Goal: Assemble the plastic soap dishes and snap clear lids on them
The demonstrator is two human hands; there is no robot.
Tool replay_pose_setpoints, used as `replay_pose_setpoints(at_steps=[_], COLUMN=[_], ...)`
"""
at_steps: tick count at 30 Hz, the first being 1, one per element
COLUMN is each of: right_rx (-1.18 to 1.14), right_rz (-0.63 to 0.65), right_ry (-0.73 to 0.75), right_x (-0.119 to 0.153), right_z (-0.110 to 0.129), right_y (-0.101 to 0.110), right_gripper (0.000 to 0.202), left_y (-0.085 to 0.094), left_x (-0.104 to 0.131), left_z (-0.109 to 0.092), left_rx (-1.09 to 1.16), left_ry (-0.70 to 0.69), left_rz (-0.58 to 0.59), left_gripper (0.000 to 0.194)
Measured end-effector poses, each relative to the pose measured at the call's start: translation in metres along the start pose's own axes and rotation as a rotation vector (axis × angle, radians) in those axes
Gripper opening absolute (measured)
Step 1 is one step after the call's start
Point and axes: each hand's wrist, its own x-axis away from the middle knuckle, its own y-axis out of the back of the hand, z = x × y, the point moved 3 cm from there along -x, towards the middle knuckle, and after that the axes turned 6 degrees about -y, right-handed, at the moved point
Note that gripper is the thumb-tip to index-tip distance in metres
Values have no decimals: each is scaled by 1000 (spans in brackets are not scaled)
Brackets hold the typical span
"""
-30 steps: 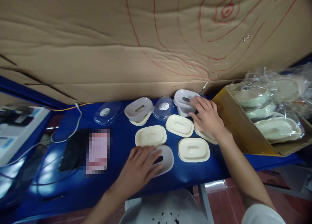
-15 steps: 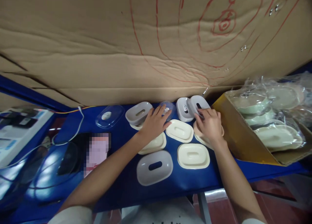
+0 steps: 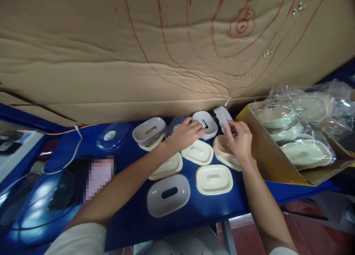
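Observation:
My right hand (image 3: 240, 138) grips a light grey oval dish (image 3: 222, 117) by its near edge and holds it tilted at the back right. Just left of it lies another grey dish (image 3: 210, 126) with a slot and a sticker. My left hand (image 3: 188, 131) reaches to the near left edge of that dish, fingers spread and holding nothing. Beneath my right hand sits a peach piece (image 3: 221, 144) on a cream tray. Two cream trays (image 3: 197, 152) (image 3: 214, 179) lie nearer me. A clear lid (image 3: 175, 125) is partly hidden behind my left hand.
A grey slotted dish (image 3: 168, 196) lies at the front, a grey dish (image 3: 149, 131) and clear lid (image 3: 114, 136) at the back left. An open cardboard box (image 3: 260, 144) with bagged dishes stands right. Cardboard (image 3: 83, 81) walls the back. A white cable (image 3: 76, 151) crosses the left.
My right hand has lifted and tilted the grey dish up off its neighbour. My left hand has moved right, from the clear lid to the stickered grey dish. The view has shifted slightly.

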Motion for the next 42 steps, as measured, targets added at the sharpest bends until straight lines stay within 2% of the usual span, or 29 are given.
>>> replay_pose_setpoints(at_steps=[2,5,9,13,16,18,22,26,29,31,33,36,42], right_rx=[-7,-8,35,127,148,137,121,-50,-214,-279,-295,-260,-168], right_rz=[-23,-54,-11,116,209,231,210,292,361,425,481,516,529], right_ry=[-33,-76,-47,26,78,110,159,334,460,533,616,710,629], right_x=[-2,-3,-3,2,6,7,6,15,35,54,73,96,119], right_z=[-4,-10,-13,-10,-8,-7,-1,25,57,80,102,123,132], right_y=[3,8,6,-7,-14,-15,-5,6,6,1,-5,-9,-4], right_gripper=[47,48,45,36,31,40,64,52,46,44,40,36,47], left_y=[13,33,37,26,23,26,43,60,53,43,33,27,29], left_x=[17,59,107,124,130,140,177,209,218,222,226,233,246], left_z=[-2,-5,-2,3,1,-4,-30,-84,-127,-145,-153,-155,-155], left_rx=[-13,-90,-138,-88,-65,-57,23,185,285,315,330,348,413], left_ry=[10,49,108,209,275,319,411,501,500,509,519,514,499], left_rz=[-13,-90,-71,1,-40,-83,-133,-167,-117,-88,-86,-98,-87], left_gripper=[21,25,27,38,51,58,62,53,52,50,45,36,41])
